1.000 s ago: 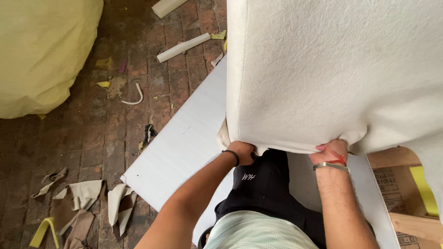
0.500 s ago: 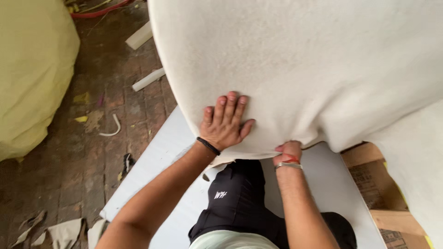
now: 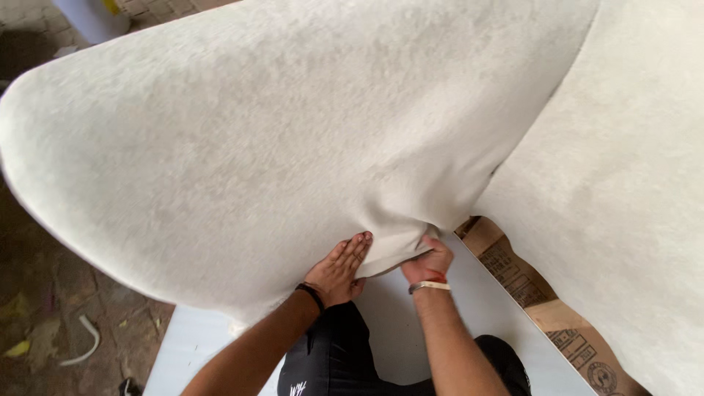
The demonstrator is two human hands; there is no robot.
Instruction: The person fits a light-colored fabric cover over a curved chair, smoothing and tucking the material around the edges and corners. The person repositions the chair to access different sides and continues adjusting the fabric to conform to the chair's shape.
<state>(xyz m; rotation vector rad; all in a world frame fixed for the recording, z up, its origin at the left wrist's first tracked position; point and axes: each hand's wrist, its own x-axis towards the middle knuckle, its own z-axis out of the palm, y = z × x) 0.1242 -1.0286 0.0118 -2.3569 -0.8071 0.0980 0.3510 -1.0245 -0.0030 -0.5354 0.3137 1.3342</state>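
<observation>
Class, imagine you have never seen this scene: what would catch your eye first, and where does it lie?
A huge sheet of off-white fleecy fabric fills almost the whole view, draped over a rounded form. At its lower edge, near the bottom centre, the left hand presses flat on the cloth while the right hand grips the hem beside it. Below them lies a white board, with brown cardboard along its right side.

The large white padded fabric (image 3: 293,139) runs past the top and right picture edges and hides most of the worktop (image 3: 191,345). The right hand (image 3: 429,262) has its fingertips tucked under the fabric's hem, so its grip cannot be judged. The cardboard (image 3: 543,293) is partly covered, its print too small to read.
</observation>
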